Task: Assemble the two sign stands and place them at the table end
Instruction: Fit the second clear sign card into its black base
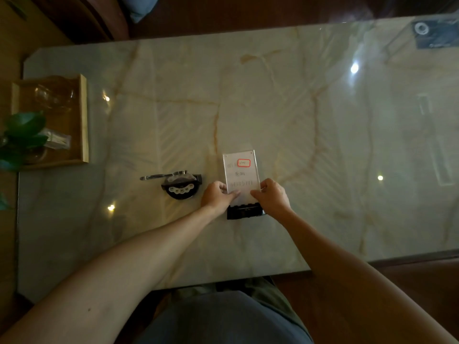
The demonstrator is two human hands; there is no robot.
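Observation:
A clear acrylic sign panel (240, 170) with a white card, handwriting and a red-outlined box stands in front of me. Both hands hold its lower part: my left hand (216, 195) on its left edge, my right hand (271, 196) on its right edge. Its bottom edge meets a black rectangular base (244, 212) on the marble table (298, 120); I cannot tell how deep it sits in the slot. To the left lies a second stand (182, 186): a black half-round base with a clear part and small white labels, lying flat, untouched.
A wooden tray (83, 120) at the table's left end holds glassware and a small packet. Green plant leaves (22, 135) overlap its near corner. A dark object (434, 33) rests at the far right corner. The table's near edge runs just above my lap.

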